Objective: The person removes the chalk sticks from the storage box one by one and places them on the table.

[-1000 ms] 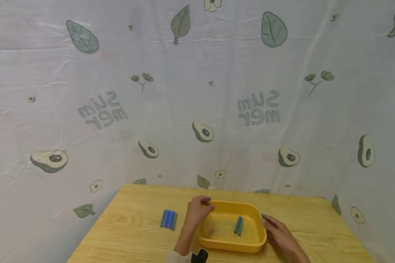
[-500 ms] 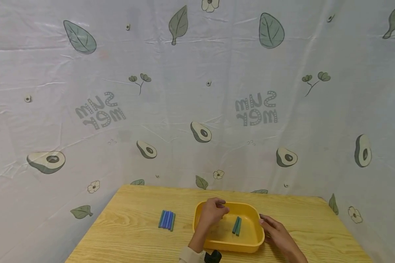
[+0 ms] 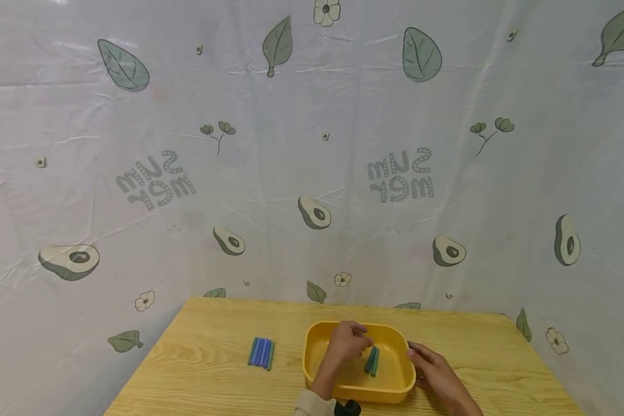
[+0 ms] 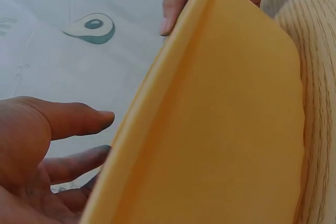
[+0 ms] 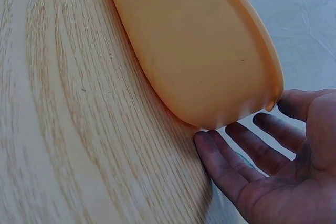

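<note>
A yellow plastic tray [image 3: 366,395] stands on the wooden table, and two dark green chalk-like sticks [image 3: 372,362] lie side by side in it. My left hand [image 3: 347,341] hovers over the tray, its fingertips close to the far ends of those sticks. Its thumb and fingers are apart in the left wrist view, with nothing seen between them. At the tray's right end, my right hand [image 3: 435,370] holds on: the thumb [image 5: 296,103] is at the rim and the fingers [image 5: 220,163] touch the outer wall lower down.
Left of the tray, a row of several blue and green sticks [image 3: 261,353] lies on the wooden table [image 3: 203,370]. A pale curtain [image 3: 270,231] printed with avocados and leaves hangs behind the table and along both sides.
My left hand has moved right, from the tray's left rim to above its middle, near the two sticks. The right hand has stayed at the tray's right end.
</note>
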{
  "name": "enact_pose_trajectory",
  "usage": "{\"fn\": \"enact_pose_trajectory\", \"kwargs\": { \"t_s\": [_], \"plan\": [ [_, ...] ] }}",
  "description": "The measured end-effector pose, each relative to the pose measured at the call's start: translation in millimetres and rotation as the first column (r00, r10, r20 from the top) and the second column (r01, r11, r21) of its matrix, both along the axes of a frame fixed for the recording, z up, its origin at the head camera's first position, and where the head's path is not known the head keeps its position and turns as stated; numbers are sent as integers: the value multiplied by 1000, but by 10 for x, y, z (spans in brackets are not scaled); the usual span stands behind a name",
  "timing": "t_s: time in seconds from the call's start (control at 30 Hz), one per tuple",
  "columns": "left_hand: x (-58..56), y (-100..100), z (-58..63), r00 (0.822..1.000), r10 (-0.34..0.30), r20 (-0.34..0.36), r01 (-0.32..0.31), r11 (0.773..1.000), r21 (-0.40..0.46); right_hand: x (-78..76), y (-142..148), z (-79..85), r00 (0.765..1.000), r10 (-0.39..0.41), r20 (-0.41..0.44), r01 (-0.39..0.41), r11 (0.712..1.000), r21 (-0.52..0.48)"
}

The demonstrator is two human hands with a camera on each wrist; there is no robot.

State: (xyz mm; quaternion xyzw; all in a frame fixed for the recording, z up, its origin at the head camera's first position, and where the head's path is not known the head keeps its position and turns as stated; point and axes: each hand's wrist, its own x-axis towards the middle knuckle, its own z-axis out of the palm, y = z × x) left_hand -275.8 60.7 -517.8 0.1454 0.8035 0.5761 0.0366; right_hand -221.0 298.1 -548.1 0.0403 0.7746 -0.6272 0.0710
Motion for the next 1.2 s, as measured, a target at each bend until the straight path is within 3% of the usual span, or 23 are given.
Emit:
{"fn": "enact_pose_trajectory", "kwargs": {
  "t_s": [0.3, 0.5, 0.7, 0.97, 1.2],
  "plan": [
    [-31, 118, -66, 999, 21, 37, -17, 993, -114, 3, -43, 16, 999, -45, 10, 45, 999, 8],
    [-65, 162, -105, 1000, 20, -9, -21, 980, -200, -2, -58, 20, 998, -55, 19, 55, 998, 10],
    [-94, 203, -141, 1000, 26, -6, -26, 968, -248, -9, -48, 21, 999, -46, 13, 46, 999, 7],
    [-62, 247, -142, 996, 56, -69, -75, 950, -303, 0, -35, 43, 1000, -16, 0, 16, 1000, -1],
    [-61, 251, -161, 995, 56, -84, -83, 928, -363, -5, -66, 28, 998, -60, 8, 59, 998, 16]
  ]
}}
